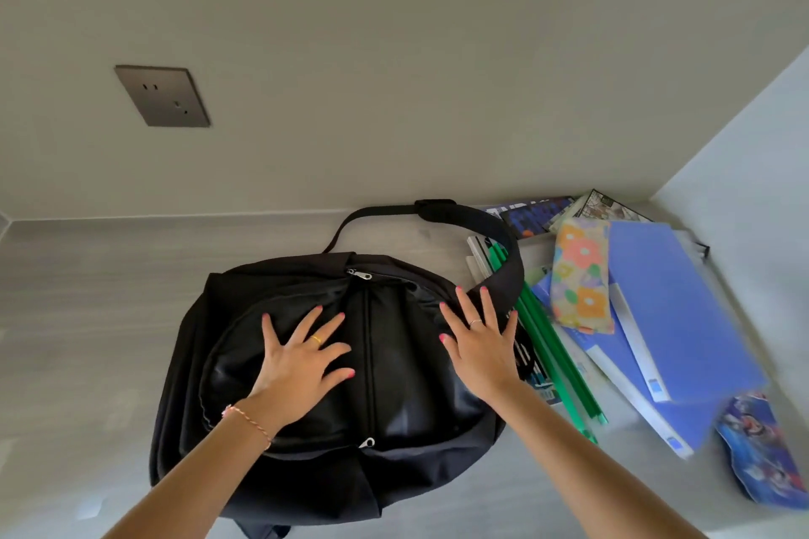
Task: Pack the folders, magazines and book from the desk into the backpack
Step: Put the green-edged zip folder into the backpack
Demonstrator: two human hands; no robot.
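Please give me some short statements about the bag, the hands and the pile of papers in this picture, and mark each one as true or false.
1. Both hands lie flat and open on the black backpack. True: the left hand and the right hand hold nothing.
2. The backpack's zippers are open. False: the zippers in view look shut.
3. The blue folders lie to the right of the backpack. True.
4. The floral pouch is inside the backpack. False: it lies on top of the folders.
5. The shoulder strap arches over part of the pile. True.
6. The wall socket has a plug in it. False: nothing is plugged in.
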